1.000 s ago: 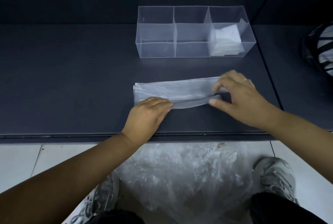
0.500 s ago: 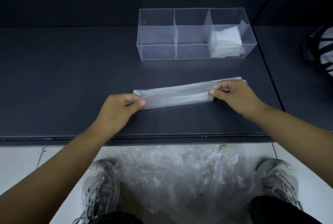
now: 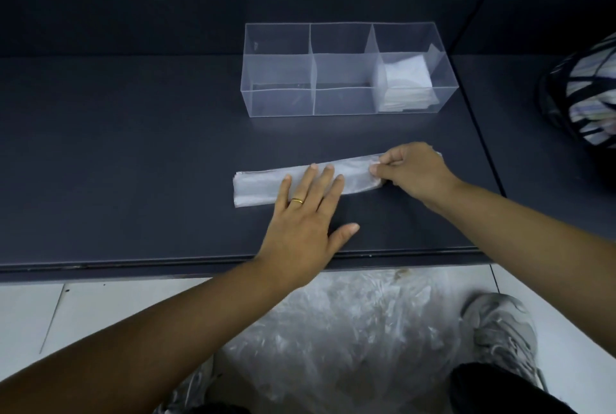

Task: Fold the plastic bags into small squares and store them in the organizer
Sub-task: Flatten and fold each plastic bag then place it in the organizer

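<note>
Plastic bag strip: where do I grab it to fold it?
Pinch the plastic bag strip at its short left end, coming from the left: it lies flat and that end is bare. The left hand presses its middle; the right hand pinches the right end.

There is one view, from a wide-angle camera on the person's head. It faces forward and steeply down, close above the dark counter (image 3: 133, 163). The organizer (image 3: 280, 100) lies toward the top of the frame, the floor (image 3: 30, 313) and a shoe (image 3: 500, 330) at the bottom edge.
</note>
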The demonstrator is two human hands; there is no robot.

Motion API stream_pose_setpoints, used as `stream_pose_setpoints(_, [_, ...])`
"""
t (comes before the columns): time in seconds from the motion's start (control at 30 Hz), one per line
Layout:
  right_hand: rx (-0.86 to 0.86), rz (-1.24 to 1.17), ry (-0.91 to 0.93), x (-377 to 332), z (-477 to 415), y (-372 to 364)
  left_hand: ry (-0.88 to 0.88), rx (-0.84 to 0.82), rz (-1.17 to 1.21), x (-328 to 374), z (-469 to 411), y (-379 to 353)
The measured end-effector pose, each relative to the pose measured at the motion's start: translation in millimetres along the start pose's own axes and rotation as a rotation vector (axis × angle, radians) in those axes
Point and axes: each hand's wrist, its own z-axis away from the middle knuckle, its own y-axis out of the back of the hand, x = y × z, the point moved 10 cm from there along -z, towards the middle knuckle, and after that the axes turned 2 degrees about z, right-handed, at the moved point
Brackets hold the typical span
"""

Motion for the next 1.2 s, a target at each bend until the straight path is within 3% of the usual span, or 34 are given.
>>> stream_pose_setpoints(0.07, [-0.009, 0.000, -0.003, 0.3, 0.1, 0.1, 0.071, -0.112, -0.096, -11.0, -4.7, -22.5])
stream_pose_setpoints(0.17, [0.037, 0.060, 0.085, -3.3, -2.1, 22.8, 0.114, -0.148, -0.160, -22.2, -6.7, -37.5])
stream_pose_setpoints(0.23, [0.071, 0.240, 0.173, -4.2, -5.1, 45.5, 0.117, -0.149, -0.170, -23.8, -6.7, -39.5])
stream_pose_setpoints(0.3, [0.002, 0.468, 0.209, 6.5, -8.5, 54.0, 0.118, -0.143, -0.166, -23.9, -6.2, -39.6])
stream_pose_setpoints(0.37, [-0.030, 0.524, 0.215, 14.9, -8.5, 58.2, 0.115, -0.135, -0.165, -23.8, -6.4, -39.6])
stream_pose_setpoints(0.53, [-0.083, 0.371, 0.212, 15.2, -8.2, 56.9, 0.084, -0.145, -0.170, -23.9, -7.6, -37.8])
stream_pose_setpoints(0.7, [-0.152, -0.087, 0.000, 27.7, 10.2, 60.8, -0.055, -0.128, -0.077, -30.0, -13.3, -25.2])
stream_pose_setpoints(0.93, [-0.690, -0.212, -0.371, 61.6, 107.7, 6.4, -0.270, -0.075, 0.171, 1.5, -16.3, -0.7])
stream_pose_setpoints(1.07, [-0.818, -0.418, -0.473, 54.6, 149.3, -11.8, -0.357, -0.128, 0.195, 57.7, 3.3, -21.6])
stream_pose_setpoints(1.2, [-0.955, -0.613, -0.482, 29.5, 179.0, -25.7, -0.349, -0.039, 0.324, 86.1, 17.2, -16.9])
